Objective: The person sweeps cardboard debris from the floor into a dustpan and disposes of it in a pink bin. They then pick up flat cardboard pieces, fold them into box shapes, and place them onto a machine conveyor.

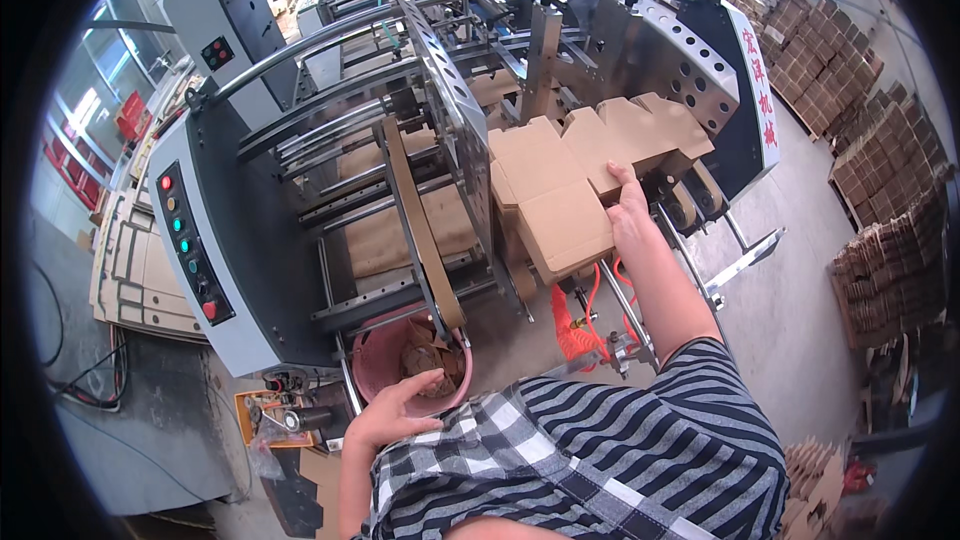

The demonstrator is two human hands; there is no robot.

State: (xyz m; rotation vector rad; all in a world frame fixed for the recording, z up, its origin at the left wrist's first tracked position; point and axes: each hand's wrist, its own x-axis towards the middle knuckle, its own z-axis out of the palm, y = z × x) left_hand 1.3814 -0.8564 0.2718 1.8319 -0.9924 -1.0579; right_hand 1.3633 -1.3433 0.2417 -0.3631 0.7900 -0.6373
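My right hand [628, 210] is at the right edge of a brown cardboard box blank [550, 190], its fingers on the board and partly hidden. The blank lies with other folded, notched cardboard [650, 130] at the outlet end of a metal machine, beside an upright plate with round holes [455, 90]. Low and close to my body, my left hand [400, 414] is open, holding nothing, its thumb and fingers apart. It is nearest to a pink bucket [366, 352] with cardboard scraps inside.
A grey side panel [190, 230] with coloured buttons stands left of a tan belt [415, 220]. Below the cardboard hang orange coiled air hoses [572, 330]; a metal bar [750, 258] juts out right. Stacked cardboard [825, 65] lines the right side. An orange crate [250, 420] is at lower left.
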